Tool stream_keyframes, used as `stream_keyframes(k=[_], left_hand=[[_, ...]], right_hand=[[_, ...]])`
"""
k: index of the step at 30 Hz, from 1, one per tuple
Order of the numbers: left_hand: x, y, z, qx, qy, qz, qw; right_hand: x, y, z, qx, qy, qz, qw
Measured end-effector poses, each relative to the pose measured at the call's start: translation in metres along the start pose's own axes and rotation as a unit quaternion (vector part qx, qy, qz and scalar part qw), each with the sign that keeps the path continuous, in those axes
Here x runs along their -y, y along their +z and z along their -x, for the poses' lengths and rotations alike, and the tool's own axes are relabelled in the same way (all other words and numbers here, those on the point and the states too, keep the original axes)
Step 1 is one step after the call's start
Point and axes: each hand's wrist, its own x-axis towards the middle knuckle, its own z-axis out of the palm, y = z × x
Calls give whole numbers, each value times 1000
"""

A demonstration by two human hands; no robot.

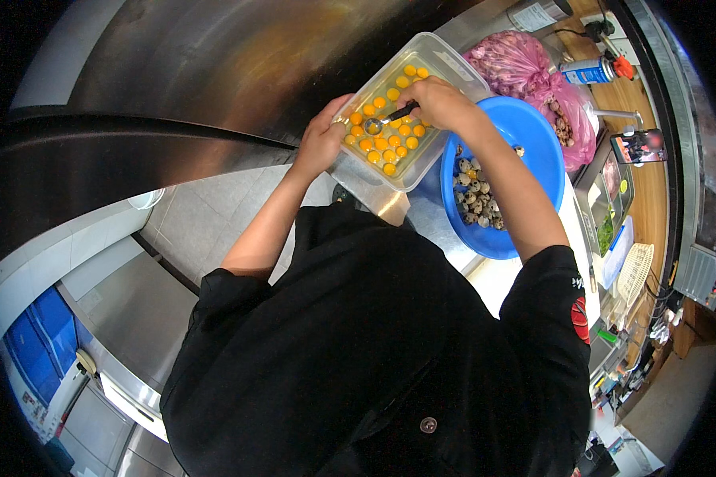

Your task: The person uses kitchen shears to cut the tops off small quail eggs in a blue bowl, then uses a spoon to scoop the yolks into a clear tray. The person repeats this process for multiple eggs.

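My left hand (323, 138) grips the near left rim of a clear plastic container (425, 173), which is tilted. Many small raw egg yolks (380, 143) lie in egg white inside it. Between the fingers of my right hand (440, 102) is the black handle of a small metal spoon (373, 126); its bowl is down among the yolks. Under my right forearm stands a blue plastic basin (540, 128) with a heap of speckled quail eggshells (480, 200) at its bottom. A bit of yolk shows among the shells.
Pink plastic bags (513, 65) of quail eggs or shells lie beyond the basin. To the right are a gas torch canister (590, 71), a propped phone (639, 146), metal food trays (605, 232) and a cream plastic basket (635, 268). A large stainless steel surface (215, 65) rises at left.
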Motion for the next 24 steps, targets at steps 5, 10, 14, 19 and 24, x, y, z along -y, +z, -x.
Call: stream_keyframes(k=[5,10,14,19,24], left_hand=[[7,1,-2,-3,15,-6,1000],[14,-3,-2,4,-4,8,1000],[21,-5,-1,1,1,9,1000],[8,0,-1,9,10,-4,1000],[8,-1,-4,4,-9,-5,1000]], right_hand=[[1,-30,21,-23,-15,-19,999],[-2,-102,102,-133,-34,-77,988],[-2,-119,203,-229,85,-92,965],[-62,-15,251,-223,228,89,943],[-57,-12,258,-283,249,9,926]])
